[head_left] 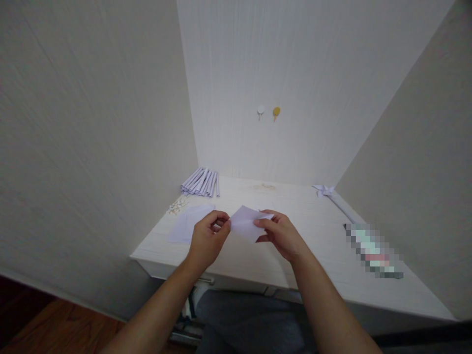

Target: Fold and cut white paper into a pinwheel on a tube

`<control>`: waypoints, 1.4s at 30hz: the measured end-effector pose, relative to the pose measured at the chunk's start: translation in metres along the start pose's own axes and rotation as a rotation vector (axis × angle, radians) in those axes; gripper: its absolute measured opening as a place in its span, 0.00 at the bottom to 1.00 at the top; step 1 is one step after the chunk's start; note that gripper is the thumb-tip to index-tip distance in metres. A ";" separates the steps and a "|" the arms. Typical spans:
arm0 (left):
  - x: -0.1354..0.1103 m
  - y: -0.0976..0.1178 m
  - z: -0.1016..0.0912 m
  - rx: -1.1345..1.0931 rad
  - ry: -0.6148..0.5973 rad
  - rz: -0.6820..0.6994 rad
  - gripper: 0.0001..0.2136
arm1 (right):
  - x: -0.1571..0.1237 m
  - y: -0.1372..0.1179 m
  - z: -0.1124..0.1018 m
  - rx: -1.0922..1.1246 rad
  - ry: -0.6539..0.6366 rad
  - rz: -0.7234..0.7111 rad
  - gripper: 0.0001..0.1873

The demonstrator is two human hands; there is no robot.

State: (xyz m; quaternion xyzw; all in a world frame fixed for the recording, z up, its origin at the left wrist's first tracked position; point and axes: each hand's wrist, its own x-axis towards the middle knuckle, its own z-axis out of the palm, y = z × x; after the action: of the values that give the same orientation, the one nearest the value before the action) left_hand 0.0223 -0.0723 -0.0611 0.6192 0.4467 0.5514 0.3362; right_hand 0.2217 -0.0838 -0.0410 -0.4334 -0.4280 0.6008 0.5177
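A small folded sheet of pale lilac paper is held above the white table between both hands. My left hand pinches its left corner with curled fingers. My right hand grips its right edge between thumb and fingers. Just left of my left hand, flat sheets of the same paper lie on the table.
A bundle of rolled paper tubes lies at the back left, with small pale bits beside it. A paper-wrapped stick with a bow runs along the right side. Two hooks hang on the back wall. Walls close in on three sides.
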 end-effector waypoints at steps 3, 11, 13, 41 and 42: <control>0.002 0.001 0.000 -0.011 0.027 -0.007 0.04 | 0.003 0.002 -0.003 -0.100 0.068 -0.043 0.14; -0.001 0.001 0.008 -0.043 -0.034 -0.026 0.05 | 0.004 0.017 0.001 -0.595 0.009 -0.114 0.09; 0.000 0.000 0.009 -0.096 -0.010 -0.039 0.07 | 0.005 0.019 0.002 -0.609 0.005 -0.118 0.09; -0.004 -0.035 0.019 -0.250 -0.126 -0.206 0.12 | 0.014 0.029 0.003 -0.329 0.006 0.089 0.15; -0.004 -0.034 0.017 -0.255 -0.120 -0.216 0.12 | 0.013 0.026 0.003 -0.343 0.001 0.084 0.16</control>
State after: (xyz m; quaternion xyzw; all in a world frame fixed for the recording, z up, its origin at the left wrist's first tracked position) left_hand 0.0330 -0.0619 -0.0964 0.5519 0.4162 0.5262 0.4953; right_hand 0.2115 -0.0740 -0.0661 -0.5332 -0.5053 0.5398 0.4110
